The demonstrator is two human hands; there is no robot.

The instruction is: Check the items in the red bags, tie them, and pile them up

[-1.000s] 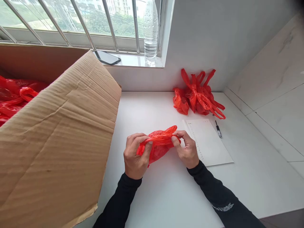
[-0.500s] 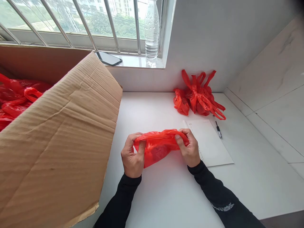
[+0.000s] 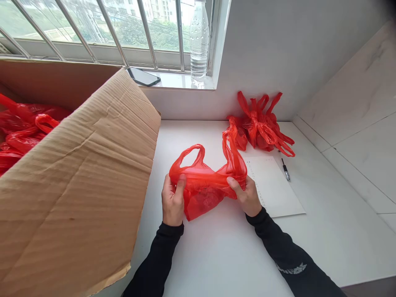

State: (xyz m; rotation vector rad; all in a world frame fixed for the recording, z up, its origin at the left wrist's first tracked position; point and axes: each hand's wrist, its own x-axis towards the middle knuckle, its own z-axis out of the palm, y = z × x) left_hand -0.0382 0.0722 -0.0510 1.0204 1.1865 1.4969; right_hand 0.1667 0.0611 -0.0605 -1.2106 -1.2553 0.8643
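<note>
Between my hands is a red plastic bag [image 3: 206, 187], its two loop handles standing up away from me. My left hand [image 3: 173, 201] grips the bag's left side, thumb on top. On the right side, my right hand [image 3: 247, 196] pinches the film the same way. Something lumpy shows dimly through the bag's lower part; I cannot make out what it is. The bag is just above or on the white table [image 3: 204, 255]. Behind my right hand lies a sheet of paper [image 3: 275, 187] with small print, partly covered by that hand and the bag.
A large open cardboard box [image 3: 93, 185] holding red plastic bags [image 3: 23, 132] fills the left side. Tied red bags [image 3: 260, 123] sit against the wall, with a pen [image 3: 285, 170] nearby. A phone [image 3: 144, 77] and a water bottle [image 3: 199, 43] are on the windowsill.
The bag's handles, folded down before, now stand up and spread away from me. Both hands have shifted slightly and still hold the bag's sides.
</note>
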